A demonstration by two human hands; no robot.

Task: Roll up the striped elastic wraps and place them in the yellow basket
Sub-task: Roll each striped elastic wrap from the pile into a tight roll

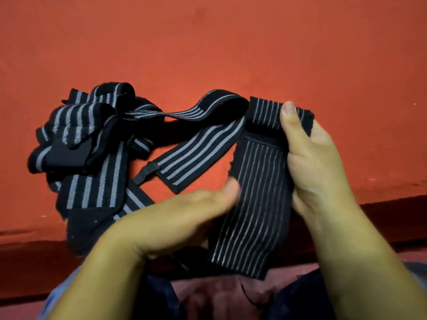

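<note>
right grip [316, 162] pinches thin-striped wrap [256, 192]; left grip [180, 215] blurred, seemingly flat beside it.

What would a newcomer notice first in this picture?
First, the bright red surface that fills the view. Against it, at the left, lies a tangled pile of black wraps with grey stripes. At the right, the right hand pinches a thin-striped black wrap, with the blurred left hand beside it.

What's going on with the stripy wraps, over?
Right hand pinches thin-striped black elastic wrap at top. Left hand blurred beside it, grip unclear. Tangled pile of black grey-striped wraps lies left, unrolled.
</note>
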